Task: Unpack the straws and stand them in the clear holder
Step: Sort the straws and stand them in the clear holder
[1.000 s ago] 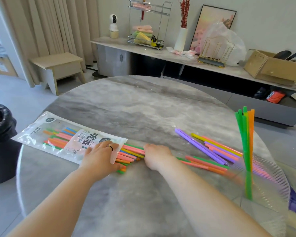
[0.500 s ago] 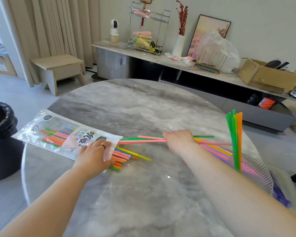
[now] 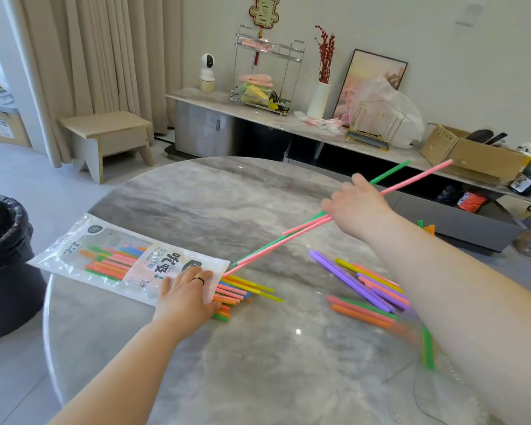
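While the left hand (image 3: 186, 294) is lying flat and open on the packet (image 3: 129, 265), pinning it to the table (image 3: 227, 210), the right hand (image 3: 357, 207) is gripping pink and green straws (image 3: 288, 236) raised aslant. More straws are sticking from the packet's mouth; the holder (image 3: 426, 348) is showing blurred by the forearm.

I am seeing through just one camera, sitting on the person's head. It is looking forward and down, from above and behind both hands. The left hand (image 3: 186, 297) is showing close by, low down; the right hand (image 3: 357, 205) is reaching farther out. Past the hands it is taking in the round table (image 3: 196, 207) and the room's far wall.
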